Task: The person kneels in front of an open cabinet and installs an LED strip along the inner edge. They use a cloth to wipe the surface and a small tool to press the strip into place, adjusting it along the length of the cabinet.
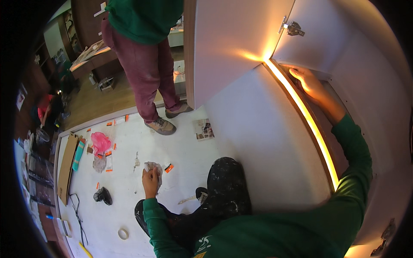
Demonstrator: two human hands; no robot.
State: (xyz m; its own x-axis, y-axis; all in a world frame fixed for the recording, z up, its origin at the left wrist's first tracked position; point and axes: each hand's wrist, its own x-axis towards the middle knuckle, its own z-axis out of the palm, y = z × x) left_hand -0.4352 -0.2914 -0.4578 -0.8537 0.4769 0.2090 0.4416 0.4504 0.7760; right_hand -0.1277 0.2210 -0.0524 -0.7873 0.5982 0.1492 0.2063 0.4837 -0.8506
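Note:
My left hand (149, 182) holds a crumpled pale cloth (155, 170) above the white floor, by my bent knee. My right hand (307, 86) reaches into the cabinet on the right, fingers bent at the dark strip behind a glowing LED strip (301, 107); what they hold there is hidden. The LED strip runs along the edge of a white panel (266, 137), up to a corner below a cabinet door (322, 30) with a metal hinge (294, 28).
A co-worker in maroon trousers (137, 69) stands ahead; another person (45, 107) is at far left. The white floor (129, 193) carries a cardboard strip (66, 167), pink plastic (100, 142), black bundle (102, 195), tape roll (123, 233), paint brush (187, 200) and small packets.

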